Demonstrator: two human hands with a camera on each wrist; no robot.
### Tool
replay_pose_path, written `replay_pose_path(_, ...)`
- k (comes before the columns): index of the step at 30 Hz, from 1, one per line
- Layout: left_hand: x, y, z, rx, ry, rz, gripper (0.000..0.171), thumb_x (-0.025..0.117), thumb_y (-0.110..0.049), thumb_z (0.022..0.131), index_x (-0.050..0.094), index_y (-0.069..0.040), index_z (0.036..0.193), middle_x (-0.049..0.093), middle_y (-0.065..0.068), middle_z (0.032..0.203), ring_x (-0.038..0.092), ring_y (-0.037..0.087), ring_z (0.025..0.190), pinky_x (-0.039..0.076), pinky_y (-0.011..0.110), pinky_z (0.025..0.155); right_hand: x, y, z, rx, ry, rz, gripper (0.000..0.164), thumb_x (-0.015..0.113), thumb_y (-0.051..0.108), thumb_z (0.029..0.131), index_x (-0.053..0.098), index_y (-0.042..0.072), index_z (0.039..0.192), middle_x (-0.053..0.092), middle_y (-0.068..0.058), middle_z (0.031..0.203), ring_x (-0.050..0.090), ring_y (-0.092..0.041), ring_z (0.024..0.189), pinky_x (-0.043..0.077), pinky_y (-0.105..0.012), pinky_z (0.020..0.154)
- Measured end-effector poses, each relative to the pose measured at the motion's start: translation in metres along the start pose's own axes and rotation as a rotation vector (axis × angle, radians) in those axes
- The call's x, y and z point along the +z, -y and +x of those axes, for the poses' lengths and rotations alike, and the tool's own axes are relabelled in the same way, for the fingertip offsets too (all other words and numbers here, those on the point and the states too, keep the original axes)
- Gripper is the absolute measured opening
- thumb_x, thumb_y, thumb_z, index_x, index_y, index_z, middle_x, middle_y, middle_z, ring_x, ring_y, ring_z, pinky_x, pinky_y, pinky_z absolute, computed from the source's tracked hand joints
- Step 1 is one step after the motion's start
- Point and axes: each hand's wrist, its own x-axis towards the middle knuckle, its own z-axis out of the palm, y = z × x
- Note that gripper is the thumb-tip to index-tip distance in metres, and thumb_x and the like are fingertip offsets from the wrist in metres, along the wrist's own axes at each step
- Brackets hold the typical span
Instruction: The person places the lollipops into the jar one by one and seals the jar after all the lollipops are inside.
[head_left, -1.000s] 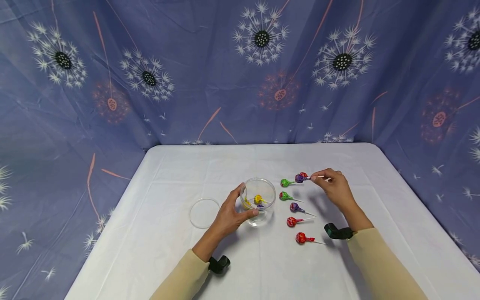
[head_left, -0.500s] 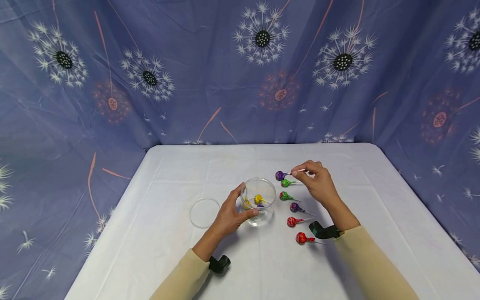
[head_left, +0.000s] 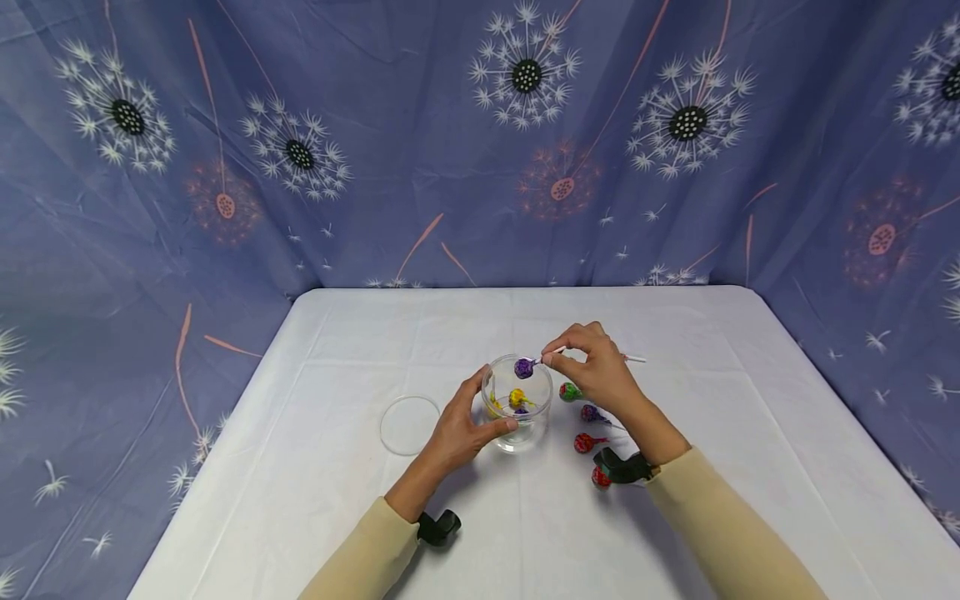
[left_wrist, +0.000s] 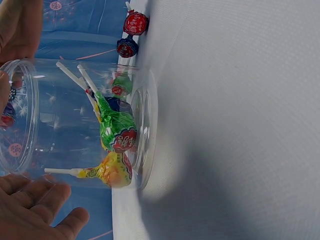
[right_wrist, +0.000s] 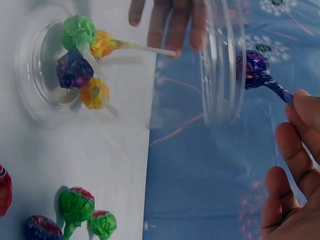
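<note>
A clear plastic jar (head_left: 529, 430) stands upright on the white table. My left hand (head_left: 459, 432) grips its left side, thumb at the front and fingers round the back. Inside the jar lie a green lollipop (left_wrist: 117, 127), yellow lollipops (left_wrist: 116, 171) and a purple lollipop (right_wrist: 75, 70), sticks pointing up. My right hand (head_left: 596, 375) pinches another purple lollipop (head_left: 524, 367) just behind its candy end. That candy overlaps the jar's mouth in the head view and shows at the rim in the right wrist view. My right hand hides part of the stick.
A thin clear round lid (head_left: 409, 426) lies left of the jar. To its right lie a green lollipop (head_left: 568, 391), a purple one (head_left: 591, 413) and red ones (head_left: 584, 443), partly under my right arm. A blue dandelion-print curtain (head_left: 420, 142) hangs behind the table.
My right hand has carried the purple lollipop leftward from the right side of the table to the jar's mouth. My left hand and the jar have stayed put.
</note>
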Motion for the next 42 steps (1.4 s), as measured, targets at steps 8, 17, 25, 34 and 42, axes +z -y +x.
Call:
replay_pose_path(8,-0.002,0.0,-0.001,0.0,0.003,-0.007,0.091,0.075,-0.048,0.075,0.026,-0.026,0.149,0.037,0.005,0.15,0.03,0.027,0.142,0.022,0.055,0.115,0.021,0.009,0.007,-0.134,0.04,-0.243,0.005,0.075,0.019,0.08,0.074,0.016,0.084,0.064,0.002,0.081,0.043,-0.017,0.084,0.029,-0.037,0.076)
replay_pose_path(17,-0.003,0.0,-0.002,0.029,0.014,-0.015,0.09,0.073,-0.048,0.077,0.025,-0.024,0.149,0.039,0.007,0.149,0.032,0.029,0.141,0.025,0.056,0.113,0.036,0.016,0.012,-0.189,0.117,-0.447,0.005,0.075,0.025,0.079,0.074,0.02,0.079,0.066,0.005,0.082,0.044,-0.017,0.083,0.032,-0.039,0.077)
replay_pose_path(25,-0.002,0.0,-0.004,0.018,0.01,-0.023,0.088,0.073,-0.044,0.079,0.025,-0.023,0.15,0.038,0.008,0.15,0.031,0.03,0.141,0.025,0.057,0.113,0.043,0.013,0.01,-0.2,0.121,-0.434,0.006,0.075,0.027,0.079,0.075,0.022,0.08,0.065,0.007,0.081,0.044,-0.015,0.082,0.031,-0.038,0.077)
replay_pose_path(34,-0.002,-0.001,-0.003,-0.014,0.013,-0.015,0.091,0.073,-0.048,0.076,0.024,-0.025,0.15,0.037,0.005,0.15,0.03,0.027,0.142,0.025,0.055,0.114,0.033,0.013,0.008,-0.17,0.086,-0.36,0.008,0.075,0.026,0.079,0.075,0.02,0.085,0.064,0.004,0.082,0.042,-0.016,0.082,0.028,-0.036,0.075)
replay_pose_path(42,-0.001,-0.002,-0.004,0.011,-0.005,-0.012,0.092,0.075,-0.044,0.077,0.024,-0.024,0.15,0.039,0.007,0.149,0.029,0.029,0.142,0.024,0.056,0.114,0.006,-0.002,0.01,-0.116,-0.012,-0.265,0.011,0.073,0.022,0.082,0.074,0.016,0.09,0.063,0.0,0.083,0.042,-0.02,0.082,0.026,-0.037,0.076)
